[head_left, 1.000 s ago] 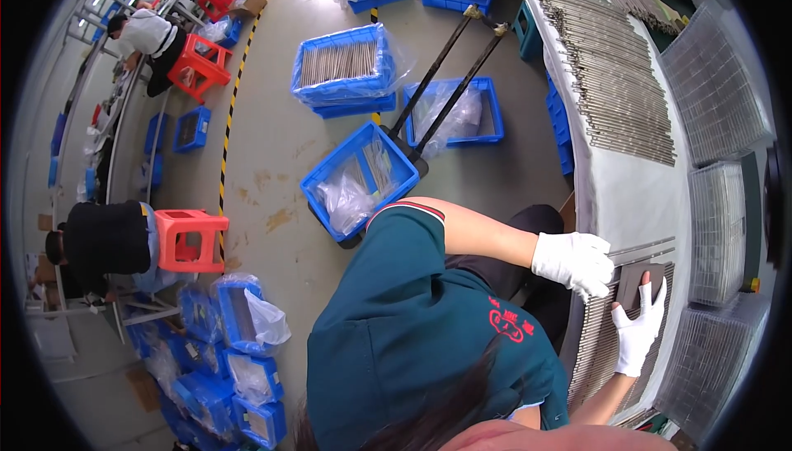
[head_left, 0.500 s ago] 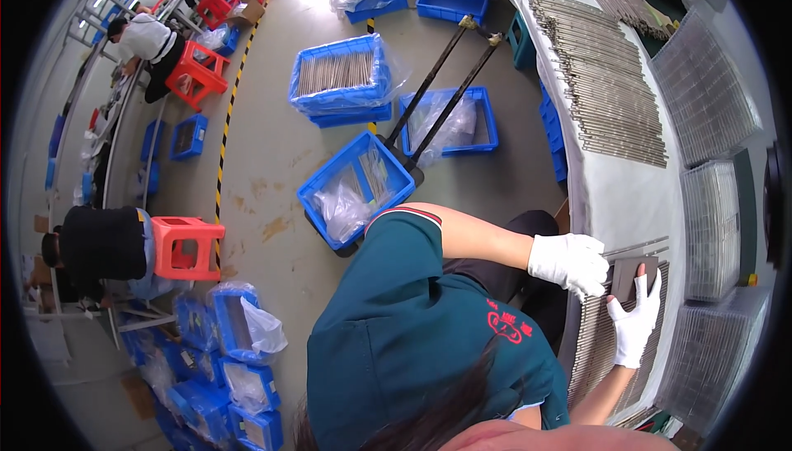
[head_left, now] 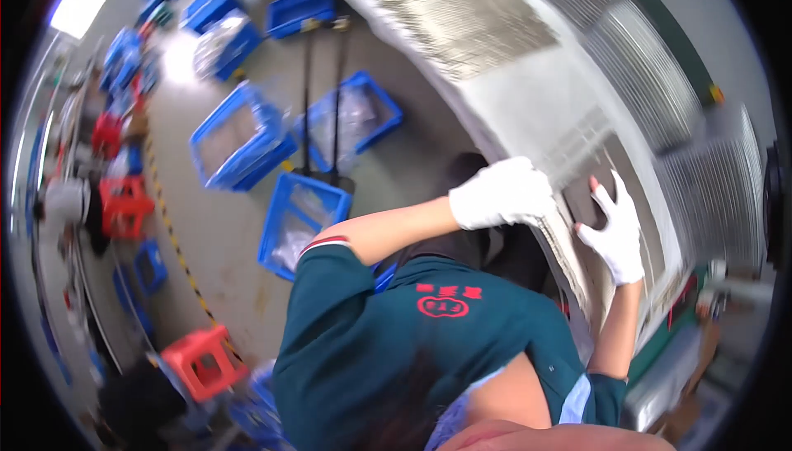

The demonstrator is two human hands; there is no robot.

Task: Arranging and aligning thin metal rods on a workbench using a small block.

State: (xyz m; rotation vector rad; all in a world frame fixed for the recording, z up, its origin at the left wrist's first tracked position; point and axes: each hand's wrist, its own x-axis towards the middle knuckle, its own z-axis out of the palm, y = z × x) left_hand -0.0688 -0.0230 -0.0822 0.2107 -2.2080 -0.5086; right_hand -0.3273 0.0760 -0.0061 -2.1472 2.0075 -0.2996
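Observation:
My white-gloved left hand (head_left: pixel 503 193) is at the near edge of the white-covered table (head_left: pixel 528 100). Its fingers are curled together, and what they hold, if anything, is hidden. To its right, my right hand (head_left: pixel 615 232) has its fingers spread above a grey-brown surface (head_left: pixel 637 177), its thumb and a fingertip bare. That surface is too smeared to tell whether it is a block or packed rods. Just beyond both hands lies a blurred patch of thin metal rods (head_left: pixel 577 150). Farther up the table is a wide row of metal rods (head_left: pixel 450 9).
Clear ribbed trays (head_left: pixel 705 183) stand along the table's far side. On the floor to the left are blue crates with plastic bags (head_left: pixel 301 216), a long-handled trolley (head_left: pixel 337 104), and red stools (head_left: pixel 205 362). Two people sit at the left benches.
The view has swung to the right and blurred. My right hand, earlier against a flat grey block, now has its fingers spread wider. My left hand stays curled at the table edge.

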